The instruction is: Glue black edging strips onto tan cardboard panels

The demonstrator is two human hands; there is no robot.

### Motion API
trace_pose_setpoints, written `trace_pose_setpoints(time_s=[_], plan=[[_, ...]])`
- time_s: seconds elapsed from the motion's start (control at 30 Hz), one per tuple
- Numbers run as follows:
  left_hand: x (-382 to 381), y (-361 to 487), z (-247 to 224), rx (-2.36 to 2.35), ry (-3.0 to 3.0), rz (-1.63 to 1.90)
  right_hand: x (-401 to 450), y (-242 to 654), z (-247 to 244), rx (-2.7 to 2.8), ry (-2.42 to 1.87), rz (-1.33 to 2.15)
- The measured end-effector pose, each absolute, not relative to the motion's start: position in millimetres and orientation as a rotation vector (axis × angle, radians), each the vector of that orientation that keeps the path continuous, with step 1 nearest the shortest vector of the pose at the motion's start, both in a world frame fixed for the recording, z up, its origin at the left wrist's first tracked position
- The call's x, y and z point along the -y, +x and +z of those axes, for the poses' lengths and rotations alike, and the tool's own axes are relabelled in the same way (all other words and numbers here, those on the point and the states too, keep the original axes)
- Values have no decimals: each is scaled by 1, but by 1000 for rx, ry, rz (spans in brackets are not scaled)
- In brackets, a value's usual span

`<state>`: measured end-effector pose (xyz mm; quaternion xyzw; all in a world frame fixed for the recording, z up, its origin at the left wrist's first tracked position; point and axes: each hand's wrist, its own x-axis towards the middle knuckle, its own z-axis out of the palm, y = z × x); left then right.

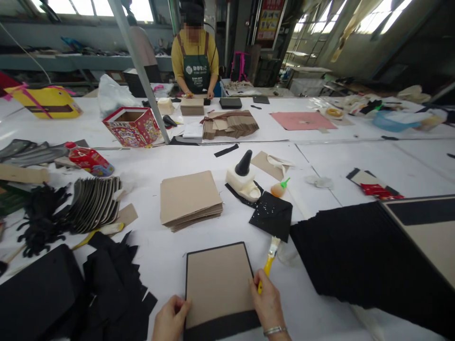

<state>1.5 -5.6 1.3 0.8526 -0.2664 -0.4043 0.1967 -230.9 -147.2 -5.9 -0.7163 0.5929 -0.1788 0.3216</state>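
In front of me lies a beige cardboard panel (220,284) with black edging and a wider black strip along its near side. My left hand (172,316) pinches the panel's left edge between thumb and finger. A paintbrush (269,260) with a yellow handle and pale bristles is gripped in my right hand (267,299), whose thumb also rests on the panel's right edge. Just beyond the bristles is a black square piece (273,214) dotted with white specks. Behind it stands a cream-coloured bottle (241,180) with a black cone nozzle.
A stack of beige boards (190,196) sits farther back. Black sheets (369,251) are fanned out on the right, with black pieces (113,284) heaped on the left. A small orange bottle (279,189) has a green tip. Across the table, a person (195,61) in an apron handles small pieces.
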Motion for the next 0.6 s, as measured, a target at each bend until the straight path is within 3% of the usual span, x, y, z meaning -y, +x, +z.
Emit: trace_pose_setpoints(time_s=[0.37,0.5,0.6], plan=[[9,-2,8,860,2516,-1043,146,-233,-8,-1554,-1909,-446],[16,-15,16,1220,2489,-681,144,-234,-12,-1565,-1933,-435],[23,-31,8,1610,2319,-651,143,-235,-14,-1561,-1960,-426]])
